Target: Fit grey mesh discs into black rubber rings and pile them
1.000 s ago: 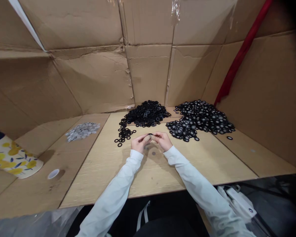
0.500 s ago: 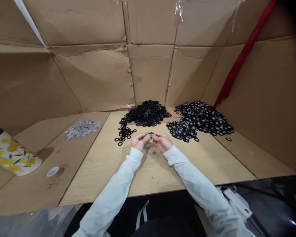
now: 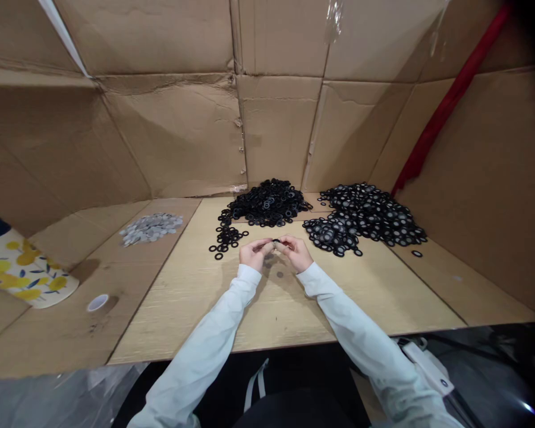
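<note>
My left hand (image 3: 253,254) and my right hand (image 3: 296,254) meet over the middle of the board, fingertips closed together. Between them they pinch a small black ring (image 3: 275,241), mostly covered by the fingers; whether a disc sits inside it I cannot tell. Just beyond the hands lies a heap of black rings (image 3: 270,203), with several loose rings (image 3: 226,236) spilling toward my left hand. To the right of my right hand spreads a pile of black rings with grey centres (image 3: 368,214). Flat grey discs (image 3: 151,228) are heaped farther left.
Cardboard walls (image 3: 173,131) enclose the back and sides. On the left stand a lemon-patterned cylinder (image 3: 31,273) and a small white round lid-like item (image 3: 98,302). A red strip (image 3: 450,101) hangs on the right. The board's front edge (image 3: 223,353) runs before my body.
The camera view has shifted slightly, so the scene sits a little differently in the frame. Both hands stay together at the ring, with only slight finger movement.
</note>
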The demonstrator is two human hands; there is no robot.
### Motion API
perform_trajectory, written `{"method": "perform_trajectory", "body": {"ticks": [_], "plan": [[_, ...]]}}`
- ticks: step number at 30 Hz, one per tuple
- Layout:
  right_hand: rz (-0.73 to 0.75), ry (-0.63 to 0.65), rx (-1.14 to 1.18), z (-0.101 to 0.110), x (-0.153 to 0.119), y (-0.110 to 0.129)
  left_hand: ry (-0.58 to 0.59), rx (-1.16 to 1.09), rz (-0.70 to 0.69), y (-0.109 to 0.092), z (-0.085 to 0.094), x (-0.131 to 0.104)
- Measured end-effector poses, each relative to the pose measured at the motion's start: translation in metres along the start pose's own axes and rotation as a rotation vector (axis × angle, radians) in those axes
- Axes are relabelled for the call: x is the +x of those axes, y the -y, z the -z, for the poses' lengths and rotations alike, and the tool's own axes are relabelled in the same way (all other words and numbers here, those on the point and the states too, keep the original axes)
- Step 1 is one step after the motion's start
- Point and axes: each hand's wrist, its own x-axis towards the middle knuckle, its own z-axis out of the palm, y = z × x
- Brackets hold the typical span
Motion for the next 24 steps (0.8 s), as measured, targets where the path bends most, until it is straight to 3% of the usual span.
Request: {"method": "perform_trajectory", "body": {"ticks": [6, 10, 13, 15, 19, 24], "plan": [[-0.175, 0.109, 0.285, 0.004, 0.004, -0.005, 0.034, -0.036, 0.005, 0.002, 0.001, 0.003], [-0.212, 0.121, 0.342, 0.004, 0.004, -0.005, 0.031, -0.125, 0.074, 0.005, 0.0, 0.006], [-0.149, 0.113, 0.217, 0.003, 0.004, -0.004, 0.023, -0.171, 0.124, 0.006, 0.001, 0.006], [-0.054, 0.052, 0.049, 0.002, 0.003, -0.005, 0.013, -0.12, 0.086, 0.007, 0.001, 0.005], [0.151, -0.108, -0.362, 0.001, -0.002, -0.006, 0.011, 0.095, -0.105, 0.009, 0.004, 0.004], [0.34, -0.072, -0.589, 0.004, -0.003, -0.003, 0.081, 0.417, -0.339, 0.012, 0.011, 0.008]]}}
